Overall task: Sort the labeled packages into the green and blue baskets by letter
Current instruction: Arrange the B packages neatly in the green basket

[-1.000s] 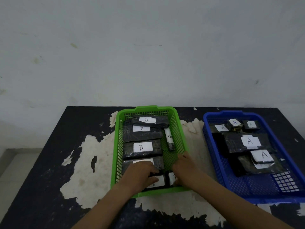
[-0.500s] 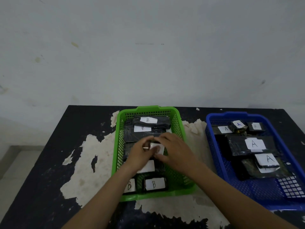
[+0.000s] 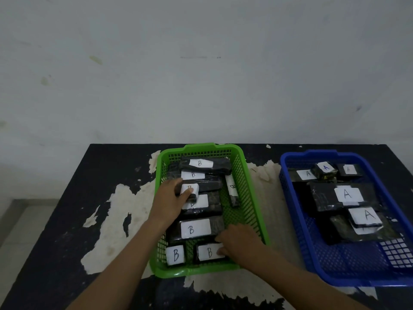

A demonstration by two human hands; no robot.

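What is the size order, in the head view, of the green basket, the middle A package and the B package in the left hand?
1. green basket
2. middle A package
3. B package in the left hand

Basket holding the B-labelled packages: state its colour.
The basket is bright green, shown best in the head view.

Left hand [image 3: 172, 199] stretched forward, pinching a small package [image 3: 190, 190] between thumb and fingers; right hand [image 3: 240, 245] nearer, palm down.

Green basket [image 3: 169, 272], blue basket [image 3: 357, 281], black packages [image 3: 217, 225]
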